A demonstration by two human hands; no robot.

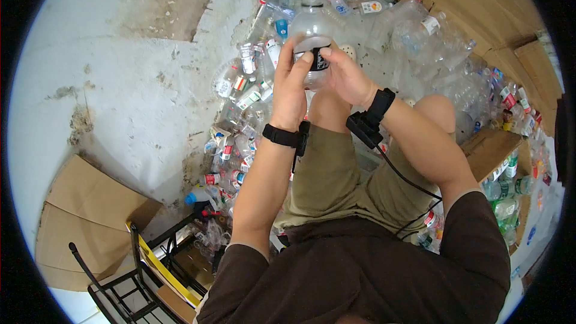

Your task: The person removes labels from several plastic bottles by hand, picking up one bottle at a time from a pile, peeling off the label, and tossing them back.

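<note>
A large clear plastic bottle [313,26] with a black and white label [321,60] is held upright in front of me, above my knees. My left hand [291,78] wraps round its left side, the thumb against the label's edge. On the other side my right hand [348,75] grips the bottle, with its thumb on the label too. Each wrist wears a black strap with a small box. Behind and around the bottle lie many empty plastic bottles.
Heaps of clear bottles [420,36] spread to the right, beside tall cardboard [468,0]. An open cardboard box [492,150] holds green bottles [507,210]. At lower left are a black metal rack [141,297] and a cardboard sheet [90,216]. A stained white wall [138,84] stands left.
</note>
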